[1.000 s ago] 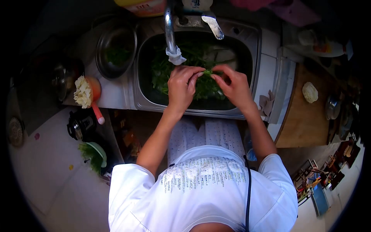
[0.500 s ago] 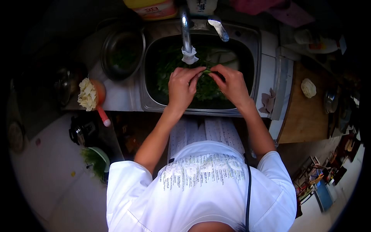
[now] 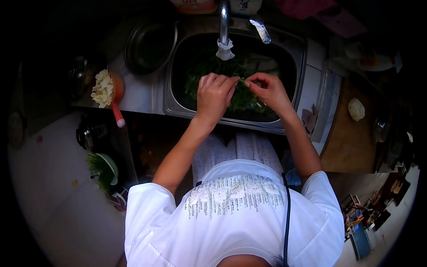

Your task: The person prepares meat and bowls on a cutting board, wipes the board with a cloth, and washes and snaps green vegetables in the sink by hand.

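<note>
1. Head view: above the sink (image 3: 253, 124), the left hand (image 3: 215, 99) and right hand (image 3: 270, 92) each pinch a green stem (image 3: 241, 81) between thumb and fingertips.
2. Leafy greens (image 3: 242, 102) lie inside the sink, beneath both hands.
3. Left of the sink, an orange dipper (image 3: 118, 86) holds pale leaves (image 3: 103, 89); right of it, a pale chunk (image 3: 356, 109) lies on a board (image 3: 344, 142).

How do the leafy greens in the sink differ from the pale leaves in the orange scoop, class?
Colour: the leafy greens are dark green; the pale leaves are creamy white.
Spread: the greens lie broadly across the sink; the pale leaves form a compact heap in the orange scoop.
Shared: both are loose plant pieces inside a container.
</note>
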A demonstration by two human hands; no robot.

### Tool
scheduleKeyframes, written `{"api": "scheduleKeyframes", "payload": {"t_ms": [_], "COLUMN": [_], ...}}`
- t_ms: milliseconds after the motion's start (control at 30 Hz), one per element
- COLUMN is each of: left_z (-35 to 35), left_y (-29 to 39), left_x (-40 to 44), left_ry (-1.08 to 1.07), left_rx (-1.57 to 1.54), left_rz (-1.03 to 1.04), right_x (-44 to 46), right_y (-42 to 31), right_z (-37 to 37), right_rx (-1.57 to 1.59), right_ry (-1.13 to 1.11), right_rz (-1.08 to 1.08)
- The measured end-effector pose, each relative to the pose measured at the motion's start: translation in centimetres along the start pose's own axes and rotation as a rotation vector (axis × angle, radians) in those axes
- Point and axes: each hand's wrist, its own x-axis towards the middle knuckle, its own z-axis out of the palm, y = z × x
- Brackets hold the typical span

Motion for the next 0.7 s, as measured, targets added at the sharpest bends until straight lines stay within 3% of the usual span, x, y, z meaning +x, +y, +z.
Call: {"api": "scheduleKeyframes", "payload": {"t_ms": [67, 467, 600, 700], "left_z": [-0.2, -1.1, -1.0, -0.5], "left_y": [0.3, -3.1, -2.7, -2.6], "left_x": [0.0, -0.1, -0.4, -0.8], "left_ry": [-0.016, -0.167, -0.041, 0.064], "left_rx": [0.009, -0.204, -0.117, -0.129], "left_rz": [0.007, -0.041, -0.041, -0.122], "right_x": [0.1, 0.3, 0.5, 0.8], "right_y": [0.2, -0.6, -0.2, -0.1], "right_z": [-0.2, 3.1, 5.0, 6.1], "right_rx": [-0.063, -0.283, -0.259, -0.037], "right_ry": [-0.054, 0.101, 0.166, 0.169], "right_rz": [0.096, 0.005, -0.002, 0.1]}}
